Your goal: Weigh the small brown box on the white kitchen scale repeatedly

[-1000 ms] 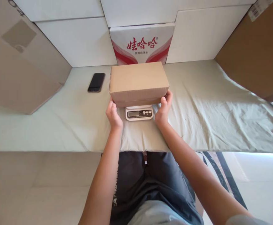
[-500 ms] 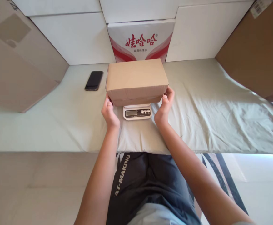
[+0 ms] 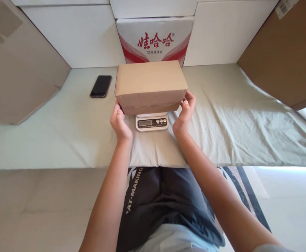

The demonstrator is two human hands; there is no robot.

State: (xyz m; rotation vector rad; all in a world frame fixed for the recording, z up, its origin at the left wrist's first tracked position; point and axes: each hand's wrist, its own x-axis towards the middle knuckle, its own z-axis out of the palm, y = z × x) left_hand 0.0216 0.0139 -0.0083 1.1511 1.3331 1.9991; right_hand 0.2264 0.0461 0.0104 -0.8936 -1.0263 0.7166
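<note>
A closed brown cardboard box [image 3: 151,78] is at the middle, over a white kitchen scale [image 3: 152,123]. The scale's display and round buttons face me; its weighing plate is mostly hidden under the box. My left hand [image 3: 120,122] is at the box's lower left corner, fingers curled behind and beneath it. At the lower right corner my right hand [image 3: 185,112] grips in the same way, thumb toward me. Whether the box's full weight rests on the scale I cannot tell. No figures can be read on the display.
A black smartphone [image 3: 101,86] lies left of the box on the pale green cloth [image 3: 63,140]. Large cardboard cartons stand at the left [image 3: 24,70] and right [image 3: 281,59]. Behind is a white and red printed carton [image 3: 155,40] among white boxes [image 3: 74,38].
The whole view has shifted slightly, with everything a little higher and further left. Both hands stay on the box, which keeps its place above the scale.
</note>
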